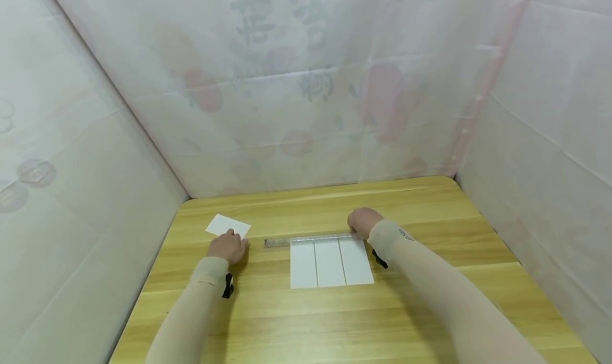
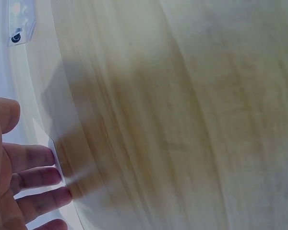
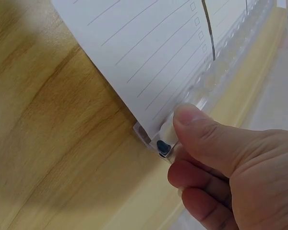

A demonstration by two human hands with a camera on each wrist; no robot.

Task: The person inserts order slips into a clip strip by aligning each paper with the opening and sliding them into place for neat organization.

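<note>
Three white paper sheets (image 1: 330, 265) lie side by side on the table, their far edges along a clear plastic binding strip (image 1: 277, 243). My right hand (image 1: 364, 223) pinches the strip's right end between thumb and fingers. In the right wrist view, the nearest sheet (image 3: 129, 62) has ruled lines and small boxes, and a small dark piece (image 3: 163, 147) shows at the strip's corner. On the left, my left hand (image 1: 227, 247) rests on a separate white sheet (image 1: 224, 223). Its fingers (image 2: 38, 155) are nearly straight at that sheet's edge, with the thumb apart.
The wood-grain table (image 1: 287, 327) has rounded far corners. Pale printed fabric (image 1: 296, 114) walls it in at the back and both sides. In the left wrist view, the strip's other end (image 2: 21, 19) shows at the top left.
</note>
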